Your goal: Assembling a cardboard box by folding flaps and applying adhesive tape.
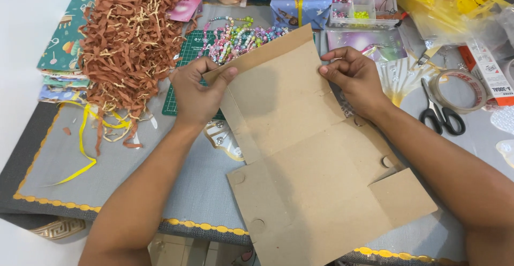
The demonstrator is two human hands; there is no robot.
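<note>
Left hand [197,92] curled, thumb on top and fingers underneath, pinching the left edge of a flat sheet of brown cardboard [305,153]; right hand [354,78] bent at the wrist, fingertips pressed down on the sheet's right edge near a fold, thumb hidden behind the fingers; both forearms reach in from the bottom of the view, the right one cut off at the lower right corner. The cardboard, creased and notched with flaps, lies tilted across the grey table cover [134,164], its lower edge overhanging the gold-trimmed border; it hides part of the green cutting mat [188,57] and of the bead strings [241,37]. A heap of brown paper shreds [128,36] lies to the left; a yellow ribbon [83,137] trails below it. A clear compartment box [360,1] holds small coloured beads, too small to sort. Scissors [440,113] and a tape roll [458,89] lie to the right.
</note>
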